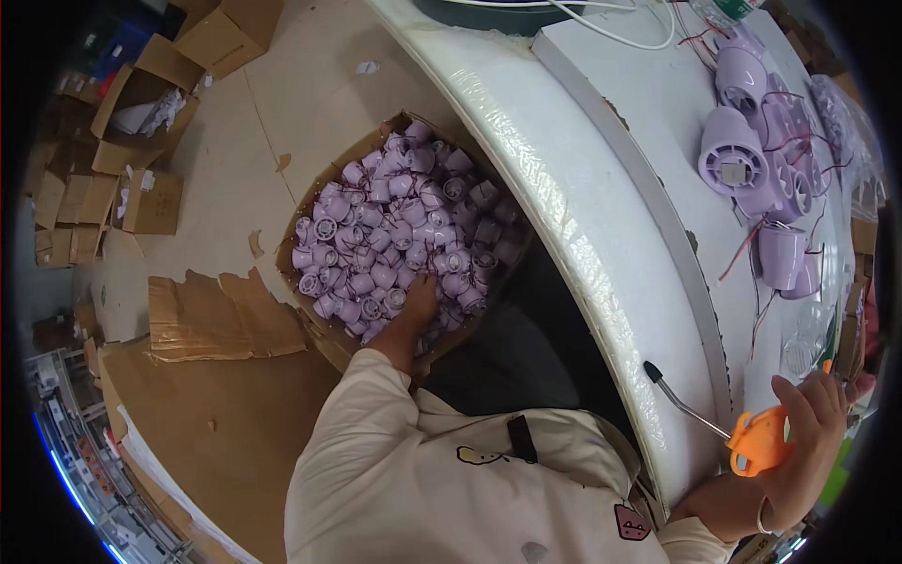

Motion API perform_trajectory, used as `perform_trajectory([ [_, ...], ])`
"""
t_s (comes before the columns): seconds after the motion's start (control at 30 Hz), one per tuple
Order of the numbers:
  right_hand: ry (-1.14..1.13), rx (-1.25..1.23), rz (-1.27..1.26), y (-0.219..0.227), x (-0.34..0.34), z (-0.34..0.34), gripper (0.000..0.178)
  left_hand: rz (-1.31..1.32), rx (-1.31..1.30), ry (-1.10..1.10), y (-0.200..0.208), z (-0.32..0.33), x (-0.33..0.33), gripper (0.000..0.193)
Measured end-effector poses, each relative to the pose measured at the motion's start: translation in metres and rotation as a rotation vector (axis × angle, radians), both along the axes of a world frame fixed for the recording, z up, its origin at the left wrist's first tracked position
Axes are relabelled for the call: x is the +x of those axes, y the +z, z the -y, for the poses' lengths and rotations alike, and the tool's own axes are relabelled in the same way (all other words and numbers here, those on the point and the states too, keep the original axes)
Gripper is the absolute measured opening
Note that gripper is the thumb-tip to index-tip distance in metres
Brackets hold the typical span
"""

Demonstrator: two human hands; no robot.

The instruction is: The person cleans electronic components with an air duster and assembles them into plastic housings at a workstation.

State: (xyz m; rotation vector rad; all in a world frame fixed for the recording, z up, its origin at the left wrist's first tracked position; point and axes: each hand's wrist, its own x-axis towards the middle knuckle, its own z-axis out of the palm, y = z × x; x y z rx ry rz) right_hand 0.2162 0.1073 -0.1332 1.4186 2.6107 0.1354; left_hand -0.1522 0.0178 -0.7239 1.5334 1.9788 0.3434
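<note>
My left hand reaches down into a cardboard box heaped with small glossy lilac cup-shaped housings that have thin red wires. Its fingertips are lost among the parts, so I cannot see whether they grip one. At the right, over the table's near end, my right hand is closed around an orange tool. From the tool a thin metal rod slants away to the left and ends in a black tip. The tool's exact kind is unclear.
Larger lilac housings with wires are grouped on the white table, whose plastic-wrapped edge curves beside the box. A white cable lies at the table's far end. Flattened cardboard and open cartons are on the left floor.
</note>
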Motion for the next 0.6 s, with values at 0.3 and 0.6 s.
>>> perform_trajectory([
  [0.3,-0.015,-0.042,0.032,-0.003,0.000,-0.006,0.052,0.041,-0.067,0.077,0.041,0.014,0.009,0.068],
  [0.6,0.041,-0.015,0.017,-0.002,-0.001,-0.009,0.050,0.311,0.100,0.285,0.011,0.008,0.056,0.055],
])
